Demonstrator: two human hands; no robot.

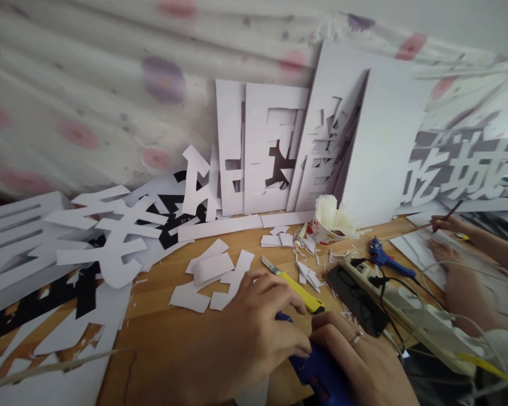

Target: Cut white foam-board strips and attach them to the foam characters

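Observation:
A blue glue gun is at the bottom centre of the head view, with my right hand wrapped round its body. My left hand hangs over the wooden table just left of it, palm down, fingers bent and spread near the gun's front end. Whether its fingertips touch the gun is unclear. A yellow utility knife with its blade out lies just beyond both hands. Cut pieces of white board lie on the table beyond my left hand.
White boards with cut-out characters lean against the curtain. A paper cup holds translucent sticks. A power strip, black phone and second blue glue gun lie right. Another person's hands work at far right.

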